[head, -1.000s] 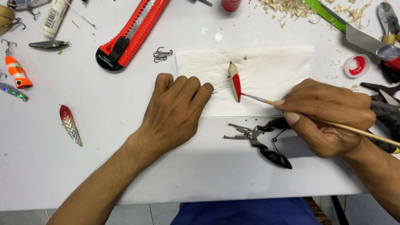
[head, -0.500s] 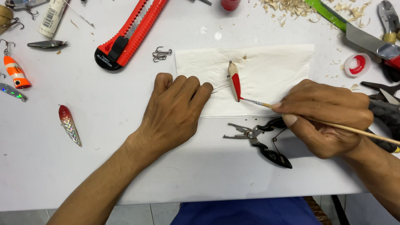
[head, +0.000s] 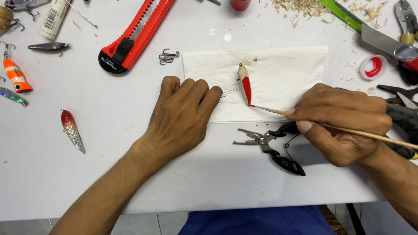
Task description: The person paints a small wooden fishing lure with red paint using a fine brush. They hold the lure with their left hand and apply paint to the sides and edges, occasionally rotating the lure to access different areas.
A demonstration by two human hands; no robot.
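Head view, looking straight down on a white tabletop (head: 109,182). Left hand (head: 180,115) lies knuckles-up at the near left corner of a white paper napkin (head: 287,72); fingers curled together, a thin wire (head: 230,91) emerging from under the fingertips and running to a small wooden lure body, bare at the top and red on its lower half (head: 245,85). Whether the fingers pinch the wire or merely press it down cannot be told; either way it seems to serve as a handle that keeps skin off wet paint. Right hand (head: 342,124) has its grip closed, pen-fashion, on a slender wooden-handled paintbrush (head: 370,135), red-tipped bristles touching the lure's lower end; heel of the hand looks to rest on the tabletop, probably for steadiness. The lure lies on the napkin, likely to catch stray paint, around the middle of the tabletop. Black split-ring pliers (head: 272,146) lie just below the napkin's near edge, beside the right hand. Treble hook (head: 167,55) sits just off the napkin's far left corner. Red and black utility knife (head: 137,32) lies diagonally toward the far edge. Finished lures along the left edge: an orange one (head: 15,75) and a red, scale-patterned one (head: 72,129). Wood shavings (head: 300,6) at the far edge; small red-filled paint cap (head: 373,67) near the right edge, within the brush's reach.
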